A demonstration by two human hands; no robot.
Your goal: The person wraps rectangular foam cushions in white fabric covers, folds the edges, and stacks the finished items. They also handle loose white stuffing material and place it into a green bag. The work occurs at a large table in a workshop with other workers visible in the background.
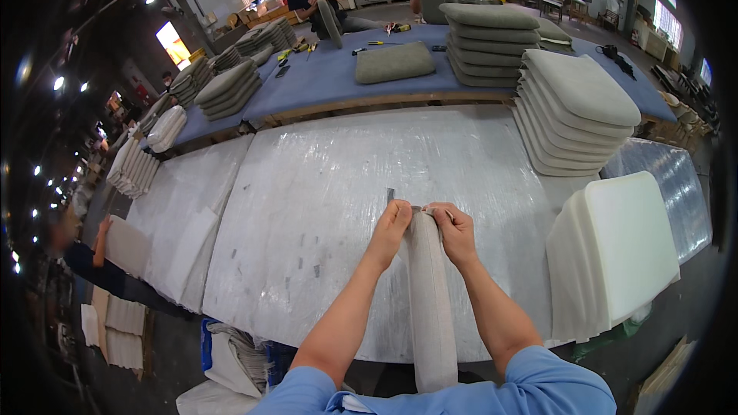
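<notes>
A light beige-grey seat cushion (432,300) stands on its narrow edge in front of my body, its long side running away from me. At its far end my left hand (393,221) has its fingers closed on the cover fabric. My right hand (453,229) pinches the cover at the same end, just to the right. Both hands are close together over the plastic-wrapped table (307,184). A small dark grey strip (390,194) shows just beyond my left hand. The fingertips' exact hold on the cover edge is partly hidden.
At right stand white foam pads (634,238) and a stack of beige cushions (580,92). Beyond, a blue table (307,96) bears stacked green-grey cushions (492,42) and tools. Two people work behind it; another person (100,261) is at left. Fabric fills a blue crate (206,336).
</notes>
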